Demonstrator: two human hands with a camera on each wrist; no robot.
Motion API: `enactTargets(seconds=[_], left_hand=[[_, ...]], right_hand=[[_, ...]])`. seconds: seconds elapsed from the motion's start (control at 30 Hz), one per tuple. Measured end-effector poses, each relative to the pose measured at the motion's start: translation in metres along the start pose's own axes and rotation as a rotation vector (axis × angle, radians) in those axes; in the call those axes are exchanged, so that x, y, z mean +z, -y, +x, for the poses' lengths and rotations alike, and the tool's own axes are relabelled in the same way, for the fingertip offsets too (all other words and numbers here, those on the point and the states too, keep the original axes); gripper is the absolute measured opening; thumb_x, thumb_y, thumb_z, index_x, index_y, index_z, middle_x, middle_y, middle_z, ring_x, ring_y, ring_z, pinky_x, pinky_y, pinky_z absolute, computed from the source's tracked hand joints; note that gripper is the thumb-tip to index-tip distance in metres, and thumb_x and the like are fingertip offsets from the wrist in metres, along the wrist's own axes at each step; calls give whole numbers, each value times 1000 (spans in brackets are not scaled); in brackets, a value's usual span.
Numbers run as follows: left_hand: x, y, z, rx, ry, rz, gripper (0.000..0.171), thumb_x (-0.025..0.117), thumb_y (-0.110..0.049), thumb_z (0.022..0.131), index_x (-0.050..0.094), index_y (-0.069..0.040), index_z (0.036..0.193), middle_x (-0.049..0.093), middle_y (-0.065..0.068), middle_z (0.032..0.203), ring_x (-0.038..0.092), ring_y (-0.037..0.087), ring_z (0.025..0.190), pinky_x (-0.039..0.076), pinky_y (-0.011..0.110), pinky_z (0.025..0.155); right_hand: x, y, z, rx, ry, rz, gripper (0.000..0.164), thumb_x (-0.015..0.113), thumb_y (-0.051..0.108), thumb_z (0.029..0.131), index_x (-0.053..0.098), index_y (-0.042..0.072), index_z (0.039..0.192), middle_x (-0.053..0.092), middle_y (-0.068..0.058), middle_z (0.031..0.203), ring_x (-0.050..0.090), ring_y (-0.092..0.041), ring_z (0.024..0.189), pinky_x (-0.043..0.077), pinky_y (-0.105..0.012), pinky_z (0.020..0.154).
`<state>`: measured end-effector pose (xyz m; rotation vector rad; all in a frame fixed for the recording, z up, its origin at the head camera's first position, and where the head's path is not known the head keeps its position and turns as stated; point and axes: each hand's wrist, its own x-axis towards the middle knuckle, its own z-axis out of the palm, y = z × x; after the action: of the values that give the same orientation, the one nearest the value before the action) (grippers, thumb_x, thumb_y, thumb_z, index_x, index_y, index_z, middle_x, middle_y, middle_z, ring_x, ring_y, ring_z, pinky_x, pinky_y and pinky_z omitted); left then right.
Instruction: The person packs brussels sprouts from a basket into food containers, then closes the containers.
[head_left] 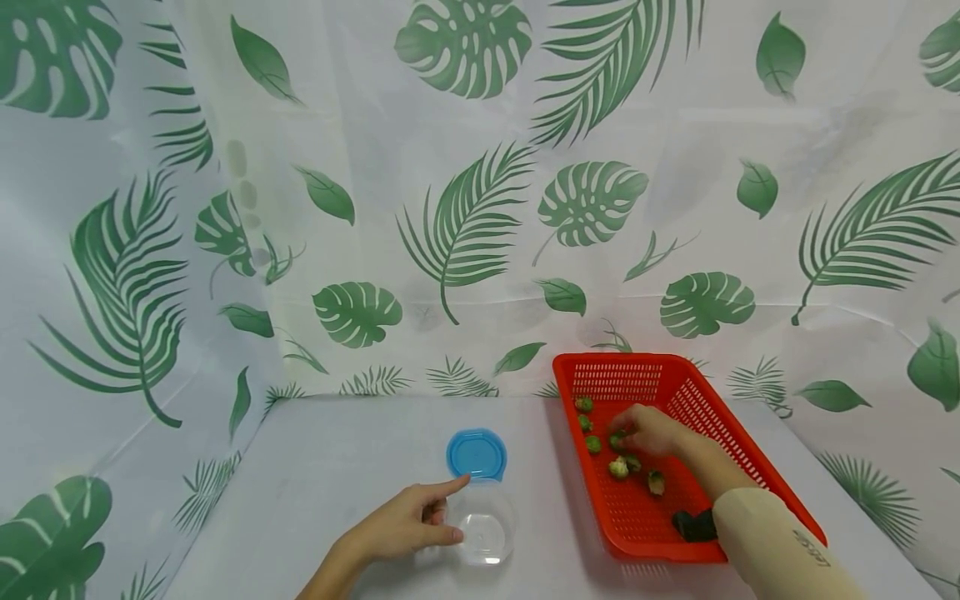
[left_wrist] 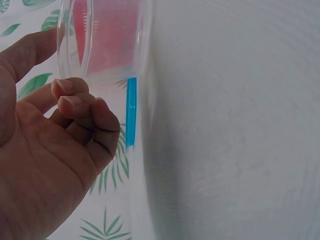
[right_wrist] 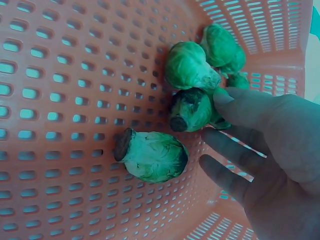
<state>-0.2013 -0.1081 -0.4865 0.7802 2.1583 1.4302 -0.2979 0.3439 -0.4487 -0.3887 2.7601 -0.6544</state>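
My left hand point(head_left: 408, 523) spans the left side of a clear plastic tub point(head_left: 487, 533), with thumb and index finger at its rim. In the left wrist view the other fingers point(left_wrist: 102, 122) are curled beside the tub. My right hand point(head_left: 651, 432) is inside the red basket point(head_left: 630, 546), its thumb and fingers around a green Brussels sprout point(right_wrist: 218, 111), which they partly hide. Close to those fingers, more sprouts lie on the basket floor, including a browned Brussels sprout point(right_wrist: 156, 156) and a pale Brussels sprout point(head_left: 618, 467).
A blue lid point(head_left: 476, 456) lies on the white table point(head_left: 330, 450) just behind the tub. Along the basket's left wall sit several sprouts. A black object point(head_left: 693, 526) shows under the right sleeve point(head_left: 776, 533). Leaf-patterned sheeting point(head_left: 465, 225) rises behind the table.
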Motion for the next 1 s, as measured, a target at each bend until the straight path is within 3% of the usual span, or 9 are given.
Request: enactTargets(seconds=[0.5, 0.77, 1.0], left_hand=[[-1, 0, -2, 9, 1, 14, 74, 78, -19, 94, 44, -12, 159, 49, -4, 78, 40, 4, 61, 34, 19, 54], [-1, 0, -1, 21, 2, 2, 74, 78, -18, 94, 44, -12, 159, 49, -4, 77, 40, 4, 61, 34, 19, 54], [-1, 2, 0, 30, 4, -5, 74, 78, -17, 94, 44, -12, 159, 50, -3, 77, 40, 4, 60, 34, 19, 54]], right_hand=[[-2, 7, -1, -37, 31, -54, 31, 74, 5, 93, 75, 6, 124, 74, -9, 118, 65, -31, 112, 54, -59, 100], [-3, 10, -1, -95, -40, -155, 28, 76, 3, 91, 74, 5, 118, 72, -5, 111, 66, -28, 106, 55, -57, 97], [-6, 22, -1, -104, -103, -164, 28, 77, 2, 90, 71, 7, 117, 69, -1, 105, 63, -23, 100, 57, -53, 95]])
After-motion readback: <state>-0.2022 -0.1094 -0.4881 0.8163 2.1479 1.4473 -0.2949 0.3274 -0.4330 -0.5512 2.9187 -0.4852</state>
